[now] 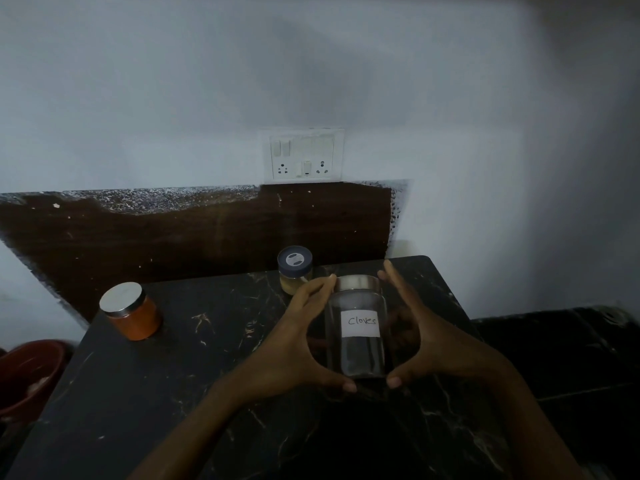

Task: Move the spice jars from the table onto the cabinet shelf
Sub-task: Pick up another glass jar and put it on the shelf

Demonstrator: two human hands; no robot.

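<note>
At lower left of the frame an orange jar [133, 311] stood on the dark marbled surface [138, 393]. At centre, our left hand [298, 344] and right hand [420, 336] clamped the cloves jar [356, 327] from both sides, probably for a steady lift. Behind stood a pale wall [173, 98].

Your table [145, 393]: black marble-look top, white veins, smooth, faint sheen. Jar between your hands [356, 337]: clear glass, glossy; brushed metal lid; matt white paper label, handwritten "Cloves". Orange jar [133, 315]: clear smooth wall, material unclear, flat satin metal lid. Small jar at back [295, 271]: clear body, dark blue lid, looks plastic, matt. Backsplash panel [194, 230]: dark brown wood-grain, scuffed, white paint speckled rough along top edge. Wall [173, 81]: matt paint. Switch plate [306, 155]: white plastic, smooth. Tub at your left [27, 372]: red-brown plastic.
</note>
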